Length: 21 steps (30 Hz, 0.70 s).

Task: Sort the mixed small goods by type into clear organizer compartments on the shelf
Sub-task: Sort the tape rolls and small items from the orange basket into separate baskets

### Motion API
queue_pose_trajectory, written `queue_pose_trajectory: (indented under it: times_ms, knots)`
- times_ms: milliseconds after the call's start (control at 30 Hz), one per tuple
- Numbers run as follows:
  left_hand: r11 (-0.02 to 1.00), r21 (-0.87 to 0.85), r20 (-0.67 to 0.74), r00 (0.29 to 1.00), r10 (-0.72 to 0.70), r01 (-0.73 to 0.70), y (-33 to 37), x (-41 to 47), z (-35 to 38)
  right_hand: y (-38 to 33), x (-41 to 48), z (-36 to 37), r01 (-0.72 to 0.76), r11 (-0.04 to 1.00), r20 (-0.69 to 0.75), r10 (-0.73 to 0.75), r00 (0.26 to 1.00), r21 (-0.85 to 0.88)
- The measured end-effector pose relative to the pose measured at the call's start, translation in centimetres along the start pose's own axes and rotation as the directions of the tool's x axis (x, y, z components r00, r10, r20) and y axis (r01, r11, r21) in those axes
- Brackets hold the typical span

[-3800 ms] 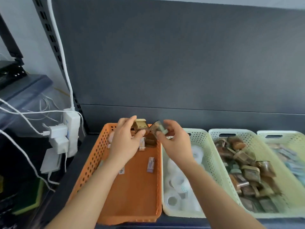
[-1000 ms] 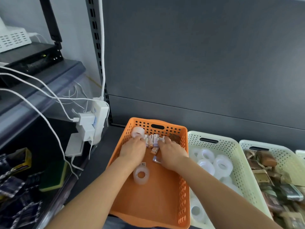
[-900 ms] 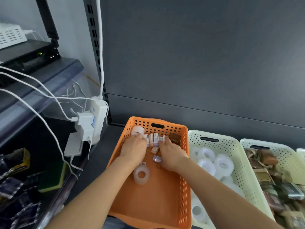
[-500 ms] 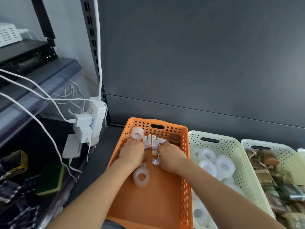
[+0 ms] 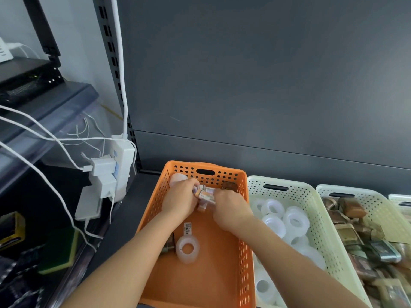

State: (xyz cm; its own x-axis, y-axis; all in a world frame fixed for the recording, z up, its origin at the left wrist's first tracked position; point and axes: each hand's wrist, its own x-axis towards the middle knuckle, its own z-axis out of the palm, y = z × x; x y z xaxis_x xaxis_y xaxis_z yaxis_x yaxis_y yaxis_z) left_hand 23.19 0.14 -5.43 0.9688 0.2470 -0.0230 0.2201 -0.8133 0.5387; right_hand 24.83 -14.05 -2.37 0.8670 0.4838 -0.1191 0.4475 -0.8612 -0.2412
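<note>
— Half a second back the small packets point(image 5: 205, 194) stood in a row along the far wall of the orange basket point(image 5: 222, 168). Now they're bunched up between the hands.
— Yes, left hand point(image 5: 180, 201) and right hand point(image 5: 229, 210) each curl fingers round one end, just short of that wall.
— Light, stiff little cartons, I'd guess. A loose bunch slips, so squeeze inward from both ends.
— It lies crosswise, long axis side wall to side wall, dipping slightly rightward.
</note>
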Motion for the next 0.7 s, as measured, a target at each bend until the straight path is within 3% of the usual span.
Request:
queue_pose_trajectory:
  times_ms: [100,433,567,700]
  knots:
    - [1.0,-0.011,0.032,0.999,-0.013,0.014,0.8,0.4,0.6,0.8,0.0,-1.4,-0.016,0.999,-0.115,0.021,0.993,0.043]
    - [0.953,0.29,0.086,0.99,-0.112,0.082,2.7,0.8,1.6,2.8,-1.4,-2.3,-0.002,0.975,-0.2,0.047,0.979,0.221]
    - [0.982,0.145,0.118,0.983,-0.139,0.122,2.5,0.3,0.9,3.9,-2.6,-2.6,0.007,0.947,-0.239,0.074,0.968,0.32]
    - [0.976,-0.202,0.04,0.996,-0.078,0.084,3.7,-0.5,-0.2,5.7,-4.5,-3.6,0.028,0.867,-0.257,0.116,0.959,0.497]
